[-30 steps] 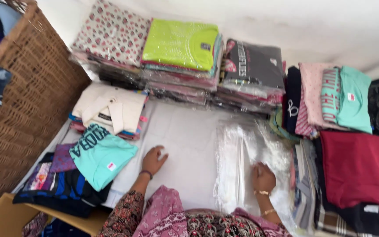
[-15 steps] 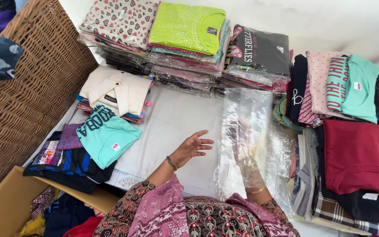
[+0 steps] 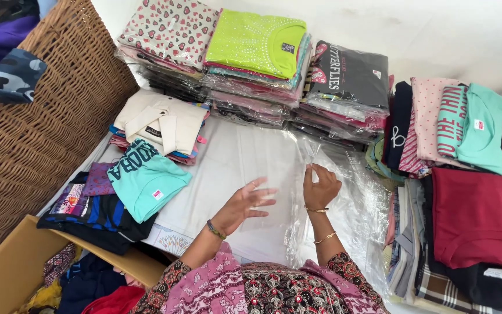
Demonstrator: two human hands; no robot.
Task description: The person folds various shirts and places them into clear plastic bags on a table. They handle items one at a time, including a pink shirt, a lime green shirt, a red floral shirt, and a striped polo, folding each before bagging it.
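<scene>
In the middle of the white surface, a clear plastic bag lies with its long axis running from near to far, its far end lifted and pointing toward the stacked packs. The right hand pinches that raised far edge between fingertips, so the bag hangs and spreads below and to the right of it. The left hand hovers just left of the bag with fingers spread and loose, grasping nothing; whether it brushes the plastic I cannot tell. Left of the hands lies a folded teal shirt on dark striped clothes, with a cream shirt beyond it. Along the far side stand piles of bagged garments topped by a heart-print top, a lime top and a dark grey top. To the right lie more folded clothes, among them a maroon garment. A wicker basket stands at the far left, with a cardboard box near it.
</scene>
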